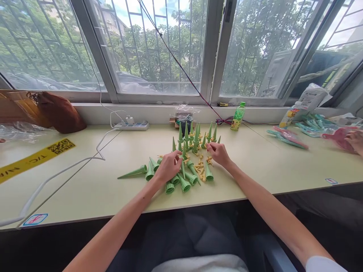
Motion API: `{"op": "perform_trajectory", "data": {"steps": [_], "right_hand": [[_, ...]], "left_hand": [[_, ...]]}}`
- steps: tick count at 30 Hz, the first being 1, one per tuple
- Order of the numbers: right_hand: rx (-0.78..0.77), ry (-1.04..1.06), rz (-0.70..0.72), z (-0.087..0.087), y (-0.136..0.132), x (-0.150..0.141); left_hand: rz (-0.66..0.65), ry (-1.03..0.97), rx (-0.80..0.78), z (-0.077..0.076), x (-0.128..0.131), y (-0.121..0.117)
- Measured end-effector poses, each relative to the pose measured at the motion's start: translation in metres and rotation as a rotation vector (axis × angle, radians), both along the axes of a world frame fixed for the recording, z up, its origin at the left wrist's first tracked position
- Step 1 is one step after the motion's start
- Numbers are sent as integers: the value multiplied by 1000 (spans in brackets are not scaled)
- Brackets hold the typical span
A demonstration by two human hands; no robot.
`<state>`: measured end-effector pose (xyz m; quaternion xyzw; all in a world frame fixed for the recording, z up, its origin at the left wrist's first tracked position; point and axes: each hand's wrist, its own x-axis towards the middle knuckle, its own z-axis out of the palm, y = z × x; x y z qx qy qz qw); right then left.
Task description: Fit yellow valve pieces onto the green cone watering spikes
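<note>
My left hand (169, 167) is closed around a green plastic watering spike (183, 169), whose tip points down. My right hand (218, 153) is pinched shut just right of it, with what looks like a small yellow plastic piece at the fingertips. Behind both hands, several green spikes (196, 139) stand upright with their tips up. Loose hollow green spikes (185, 185) lie around my left wrist, open ends toward me. Between my hands is a scatter of small yellow plastic pieces (200, 170); the fingers partly hide some of them.
A green-capped bottle (238, 116) and a power strip (133, 125) stand by the sill, with a white cable (70, 164) running left. At right are another bottle (289, 115), pink and teal plastic items (287, 137), and another person's hand (356, 140). A brown bag (58, 113) sits at left.
</note>
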<state>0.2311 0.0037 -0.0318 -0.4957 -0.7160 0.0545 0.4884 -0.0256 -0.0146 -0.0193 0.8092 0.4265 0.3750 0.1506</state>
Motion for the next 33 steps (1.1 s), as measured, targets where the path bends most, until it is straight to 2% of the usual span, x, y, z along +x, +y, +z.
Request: {"op": "perform_trajectory", "data": {"steps": [7,11,20,33], "right_hand": [[-26,-73,90,-1,-2,-6],[-35,-142,135,-3,-1,-8],[-103,-242,170,-7,-2,-6],[-175,-255,187,-9,1,-6]], "left_hand": [[81,-142,143,1,-1,-1],[85,-142,193,2,0,-1],[141,-163,159,1,-1,1],[195,-165,143,2,-2,2]]}}
